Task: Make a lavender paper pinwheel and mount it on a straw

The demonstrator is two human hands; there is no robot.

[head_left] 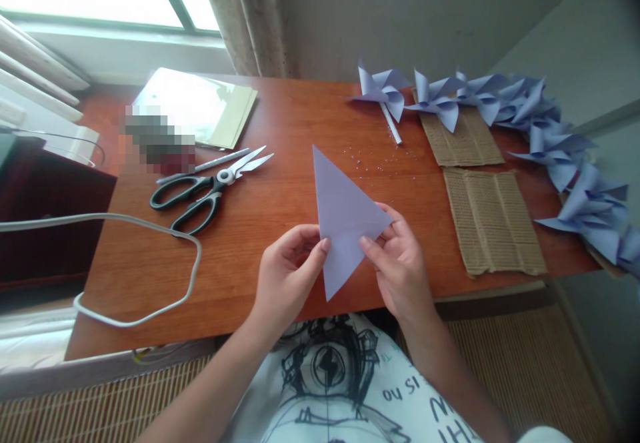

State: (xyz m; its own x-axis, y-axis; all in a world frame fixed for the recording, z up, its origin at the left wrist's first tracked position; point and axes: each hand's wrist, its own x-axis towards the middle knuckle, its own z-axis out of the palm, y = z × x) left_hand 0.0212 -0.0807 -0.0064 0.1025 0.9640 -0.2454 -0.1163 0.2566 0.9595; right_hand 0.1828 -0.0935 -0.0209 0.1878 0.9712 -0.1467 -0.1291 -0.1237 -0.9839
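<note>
- The wooden table (280, 129) is taking up most of the view, and everything's spread around the edges so the middle near the person is staying free for folding.
- A row of finished lilac pinwheels (560, 143) is trailing down the right side, parked out of the way, partly lying over two corrugated cardboard pieces (493, 219).
- A white cable (150, 229) is looping across the left part of the table, just touching the scissors' handles.
- A stack of paper sheets (200, 106) is sitting at the back left by the window.
- The lilac paper triangle (345, 219) is being held at the near edge of the table, lower point hanging past it, probably so both sides can be pinched.
- The black-handled scissors (205, 189) are lying blades open, with a pen (210, 165) just beside them.
- The left hand (285, 276) is half curled, thumb pressing the triangle's left edge.
- The right hand (400, 263) is pinching the right corner, fingers loosely bent behind it.
</note>
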